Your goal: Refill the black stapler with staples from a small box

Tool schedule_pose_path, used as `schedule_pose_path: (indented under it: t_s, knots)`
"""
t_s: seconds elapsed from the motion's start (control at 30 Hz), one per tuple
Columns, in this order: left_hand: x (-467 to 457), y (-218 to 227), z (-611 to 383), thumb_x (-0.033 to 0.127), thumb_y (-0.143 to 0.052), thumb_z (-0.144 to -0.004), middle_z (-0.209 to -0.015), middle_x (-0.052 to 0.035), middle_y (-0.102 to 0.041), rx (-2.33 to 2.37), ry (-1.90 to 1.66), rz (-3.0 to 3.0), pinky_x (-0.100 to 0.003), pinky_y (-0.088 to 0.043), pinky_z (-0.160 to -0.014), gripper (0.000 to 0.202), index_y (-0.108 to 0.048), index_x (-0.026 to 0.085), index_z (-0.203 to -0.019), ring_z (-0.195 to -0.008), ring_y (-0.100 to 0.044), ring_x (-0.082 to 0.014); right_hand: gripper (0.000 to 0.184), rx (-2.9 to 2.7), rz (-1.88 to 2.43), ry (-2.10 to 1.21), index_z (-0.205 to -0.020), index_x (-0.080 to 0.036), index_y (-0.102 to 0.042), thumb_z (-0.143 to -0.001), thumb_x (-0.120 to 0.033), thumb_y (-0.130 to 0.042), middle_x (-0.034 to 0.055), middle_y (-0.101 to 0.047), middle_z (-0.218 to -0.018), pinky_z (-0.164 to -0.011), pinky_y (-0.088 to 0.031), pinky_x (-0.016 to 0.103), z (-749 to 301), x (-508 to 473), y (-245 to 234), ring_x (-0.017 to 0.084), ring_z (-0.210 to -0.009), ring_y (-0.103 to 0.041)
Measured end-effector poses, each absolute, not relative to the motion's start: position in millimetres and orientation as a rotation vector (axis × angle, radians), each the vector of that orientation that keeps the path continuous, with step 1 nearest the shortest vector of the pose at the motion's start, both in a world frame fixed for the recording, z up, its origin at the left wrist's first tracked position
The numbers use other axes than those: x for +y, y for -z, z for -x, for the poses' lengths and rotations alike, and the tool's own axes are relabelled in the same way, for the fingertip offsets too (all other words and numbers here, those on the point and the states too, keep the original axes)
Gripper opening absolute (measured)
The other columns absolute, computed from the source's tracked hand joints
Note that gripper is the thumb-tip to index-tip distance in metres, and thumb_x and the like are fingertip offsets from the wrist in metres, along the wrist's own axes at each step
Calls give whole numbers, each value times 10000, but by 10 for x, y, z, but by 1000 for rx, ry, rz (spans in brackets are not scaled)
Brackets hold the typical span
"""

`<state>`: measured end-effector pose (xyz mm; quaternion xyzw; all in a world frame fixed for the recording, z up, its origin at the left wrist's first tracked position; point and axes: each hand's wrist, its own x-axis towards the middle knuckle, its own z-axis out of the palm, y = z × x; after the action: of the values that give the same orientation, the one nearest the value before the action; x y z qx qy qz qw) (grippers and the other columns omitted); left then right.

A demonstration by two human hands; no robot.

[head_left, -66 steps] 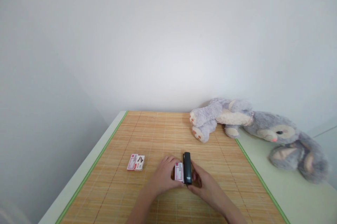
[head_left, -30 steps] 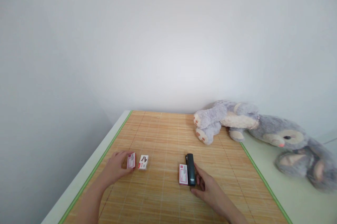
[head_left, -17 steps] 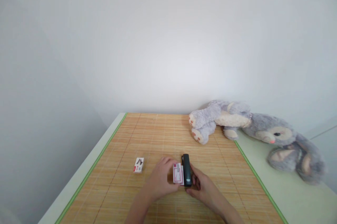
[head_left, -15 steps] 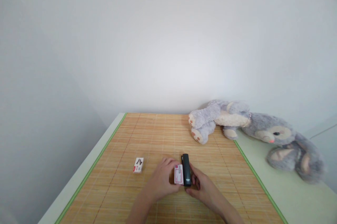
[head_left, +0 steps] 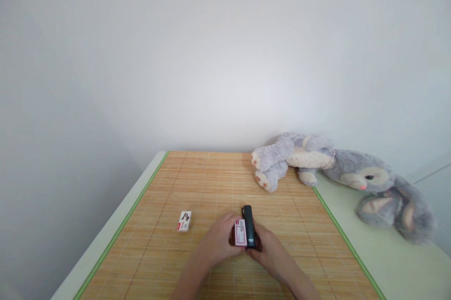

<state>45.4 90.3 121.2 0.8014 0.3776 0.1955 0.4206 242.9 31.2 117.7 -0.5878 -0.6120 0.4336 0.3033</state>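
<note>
A small white box with a pink-bordered label (head_left: pixel 240 233) stands against the left side of a black stapler (head_left: pixel 249 225). My left hand (head_left: pixel 221 238) is closed on the box, thumb at its near end and fingers towards the far side. From the right, my right hand (head_left: pixel 268 247) grips the stapler near its front end, with the thumb at the near edge. Some of the fingers are hidden behind the two things. Further left lies another small white box with a stapler picture and red print (head_left: pixel 184 221), touched by neither hand.
A bamboo mat (head_left: pixel 207 182) with green edging covers most of the pale table (head_left: pixel 384 239). At the back right, a grey plush rabbit (head_left: pixel 313 158) lies on its side across the mat's edge. A white wall (head_left: pixel 225 56) rises behind the table.
My right hand has closed in on the stapler, and my left hand has tightened round the box. Box and stapler are pressed closer together.
</note>
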Motion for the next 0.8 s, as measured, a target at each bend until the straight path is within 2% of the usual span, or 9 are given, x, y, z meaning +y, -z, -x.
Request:
schedule_pose_path:
  t_s: [0.1,0.13,0.2,0.23,0.27,0.33,0.43,0.57,0.8]
  knots:
    - [872,-1224,-353,446,-937,-606,-1487,-97,-563,1005,-536,-2055,-499,-398,-1165,996,-496,314,-1489,-1367,-505,-353,749,-1591,1564,-1189,-1424,-245,-601,-681,-193,-684,63,-754,-1170,-915,-521,371,-2432,312,-1157,295,-1028,-684]
    - [876,-1230,-264,505,-920,-633,-1547,-96,-509,1060,-590,-2066,-515,-364,-1196,1038,-440,330,-1536,-1418,-455,-358,793,-1578,1571,-1206,-1458,-251,-570,-677,-194,-693,57,-757,-1156,-897,-525,367,-2438,310,-1147,291,-1004,-688]
    - [920,-1235,15,565,-752,-830,-1522,-79,-528,1252,-751,-2063,-508,-368,-1191,754,-488,352,-1503,-1408,-468,-324,867,-1568,1588,-1227,-1517,-267,-505,-677,-201,-709,46,-758,-1149,-866,-529,357,-2454,302,-1125,281,-968,-696]
    - [960,-1229,198,540,-609,-941,-1433,-72,-593,1411,-855,-2034,-495,-386,-1170,502,-588,342,-1403,-1350,-518,-299,893,-1572,1602,-1225,-1536,-275,-479,-679,-206,-716,44,-755,-1158,-861,-528,354,-2462,298,-1115,277,-964,-698]
    - [1006,-1214,397,537,-541,-973,-1297,-74,-659,1581,-940,-1989,-486,-425,-1122,384,-678,310,-1251,-1248,-580,-292,916,-1580,1619,-1215,-1552,-280,-457,-679,-211,-724,44,-751,-1176,-864,-525,352,-2468,293,-1106,277,-974,-699]
    - [1099,-1155,787,602,-536,-940,-1026,-65,-703,1921,-986,-1800,-450,-512,-935,398,-712,257,-1031,-988,-650,-282,962,-1604,1651,-1183,-1574,-281,-420,-671,-217,-745,53,-739,-1221,-889,-518,354,-2472,290,-1096,284,-1022,-697]
    - [1180,-1027,1137,702,-598,-839,-825,-22,-696,1994,-861,-1562,-382,-513,-706,516,-701,234,-1030,-745,-652,-252,1015,-1636,1665,-1155,-1599,-277,-370,-666,-219,-766,65,-729,-1253,-918,-508,355,-2461,303,-1103,291,-1071,-694]
    - [1194,-895,931,701,-607,-827,-820,-42,-747,1765,-805,-1529,-381,-538,-726,578,-733,212,-1107,-765,-711,-266,1016,-1663,1643,-1136,-1592,-276,-370,-665,-213,-782,54,-733,-1233,-921,-503,342,-2438,348,-1135,273,-1061,-698]
    - [1395,-748,-120,575,-598,-893,-956,-79,-783,1475,-845,-1617,-357,-544,-807,493,-772,194,-1153,-855,-715,-238,824,-1704,1732,-1121,-1443,-262,-545,-659,-215,-794,40,-765,-1101,-832,-506,314,-2403,394,-1218,262,-956,-707]
